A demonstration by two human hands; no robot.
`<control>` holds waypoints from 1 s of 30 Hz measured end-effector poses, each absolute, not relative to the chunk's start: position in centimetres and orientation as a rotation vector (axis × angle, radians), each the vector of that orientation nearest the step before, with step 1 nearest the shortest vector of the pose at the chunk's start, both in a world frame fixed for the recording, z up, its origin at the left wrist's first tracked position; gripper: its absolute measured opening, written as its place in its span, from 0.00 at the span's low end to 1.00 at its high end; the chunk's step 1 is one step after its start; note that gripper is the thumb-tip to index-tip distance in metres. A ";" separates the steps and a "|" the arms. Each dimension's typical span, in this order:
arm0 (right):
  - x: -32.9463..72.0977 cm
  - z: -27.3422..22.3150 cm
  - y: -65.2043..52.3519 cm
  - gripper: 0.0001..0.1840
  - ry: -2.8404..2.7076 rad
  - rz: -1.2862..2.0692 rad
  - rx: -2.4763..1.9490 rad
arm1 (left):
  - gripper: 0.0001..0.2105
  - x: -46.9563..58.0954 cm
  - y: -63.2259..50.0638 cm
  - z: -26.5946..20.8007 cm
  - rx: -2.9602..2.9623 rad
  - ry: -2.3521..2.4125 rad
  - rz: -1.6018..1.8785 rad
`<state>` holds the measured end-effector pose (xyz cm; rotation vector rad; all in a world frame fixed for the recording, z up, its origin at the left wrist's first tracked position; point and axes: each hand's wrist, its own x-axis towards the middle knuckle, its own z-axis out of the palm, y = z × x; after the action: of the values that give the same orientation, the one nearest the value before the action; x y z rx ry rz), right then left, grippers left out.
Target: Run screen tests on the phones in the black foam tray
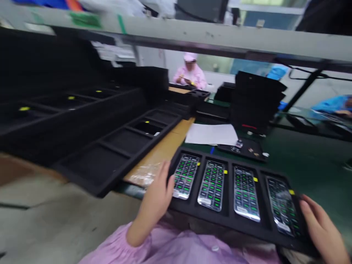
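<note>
A black foam tray [229, 216] is held level in front of me, with my left hand [159, 190] gripping its left end and my right hand [321, 223] gripping its right end. My thumbs lie over the rim; the other fingers are partly hidden. In its compartments lie several flat phone-shaped panels, among them a left one [187, 176], a middle one [211, 185] and a right one [283, 205]. They are covered with rows of small green-marked rectangles, and each has a yellow tab at its edge.
Left of me, another black foam tray [110, 165] rests on a cardboard box [165, 146], one dark panel in it. White papers [211, 134] and a small dark tray [247, 150] lie on the green table [324, 157]. A co-worker in pink [191, 75] sits beyond; a shelf beam [192, 36] crosses above.
</note>
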<state>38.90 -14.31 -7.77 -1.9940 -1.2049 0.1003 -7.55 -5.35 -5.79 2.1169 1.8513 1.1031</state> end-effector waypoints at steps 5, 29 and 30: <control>38.8 -8.1 -14.1 0.39 -1.013 0.279 -1.956 | 0.31 -7.5 -4.3 -5.2 2.127 1.873 1.110; 32.5 -7.0 -16.1 0.17 -1.480 -0.331 -1.727 | 0.29 -6.7 -4.6 -4.4 2.298 1.821 0.879; 32.3 -6.8 -16.1 0.17 -1.439 -0.304 -1.736 | 0.31 -6.6 -4.7 -4.4 2.222 1.849 0.867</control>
<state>32.33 -16.07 -6.85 -1.7359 -1.4388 -0.3042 -6.57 -4.72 -4.44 2.2217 1.8491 0.8672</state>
